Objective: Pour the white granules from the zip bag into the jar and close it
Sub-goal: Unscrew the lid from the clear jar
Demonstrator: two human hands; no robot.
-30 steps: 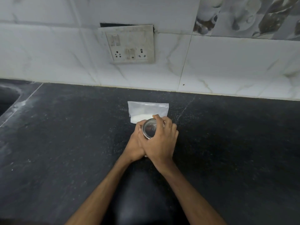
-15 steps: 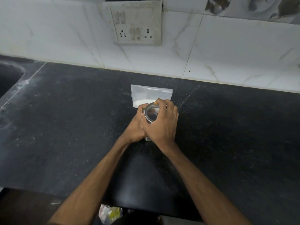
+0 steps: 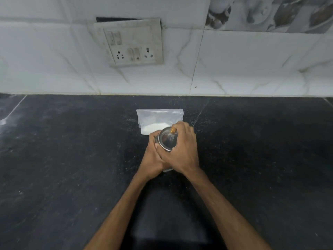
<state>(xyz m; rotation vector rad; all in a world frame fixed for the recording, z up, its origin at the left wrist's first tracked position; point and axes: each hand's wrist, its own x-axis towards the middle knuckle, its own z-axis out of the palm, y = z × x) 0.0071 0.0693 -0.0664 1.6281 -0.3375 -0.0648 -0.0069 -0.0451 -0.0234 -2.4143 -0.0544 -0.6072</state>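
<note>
While both hands wrap the jar [image 3: 166,141] on the black countertop [image 3: 72,159], the left hand [image 3: 153,159] is curled about its side and the right hand [image 3: 182,152] is closed over its metal lid [image 3: 167,139] from the near right, fingers [image 3: 180,126] bent round the rim. What the jar holds cannot be told through the shiny lid. Just beyond the grip, touching the far side of the hands, lies the zip bag [image 3: 158,117], flat, with white granules [image 3: 153,128] heaped in its near end.
</note>
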